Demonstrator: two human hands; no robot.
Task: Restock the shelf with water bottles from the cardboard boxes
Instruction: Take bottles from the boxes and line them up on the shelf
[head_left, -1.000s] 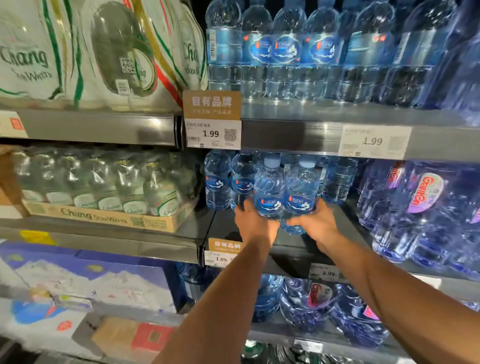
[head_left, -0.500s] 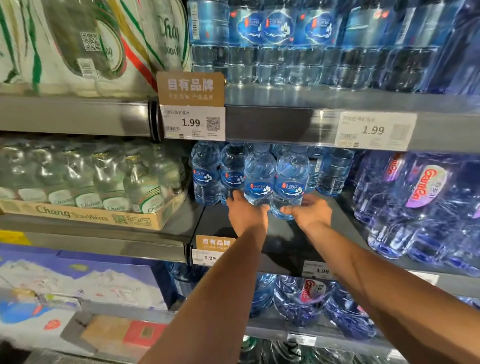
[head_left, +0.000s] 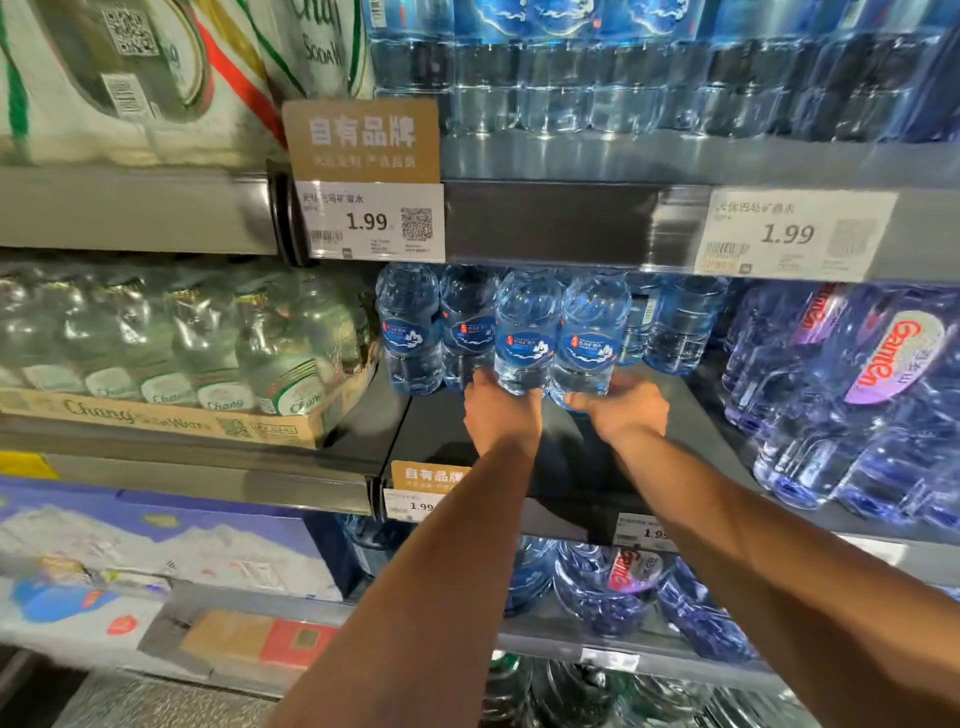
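Water bottles (head_left: 527, 332), two side by side at the shelf (head_left: 691, 441): left hand (head_left: 501, 410) & right hand (head_left: 626, 410) each grip one's base, fingers curled

Grey metal shelving (head_left: 135, 208) fills the view, its rails carrying white 1.99 price tags (head_left: 371, 221). Chang soda water packs (head_left: 171, 338) sit left, large Ganten bottles (head_left: 883, 364) right; a speckled floor (head_left: 156, 701), seemingly stone, shows dimly below.

One head-worn camera looks forward and slightly down, close to the middle shelf (head_left: 675, 415) at arm's reach.
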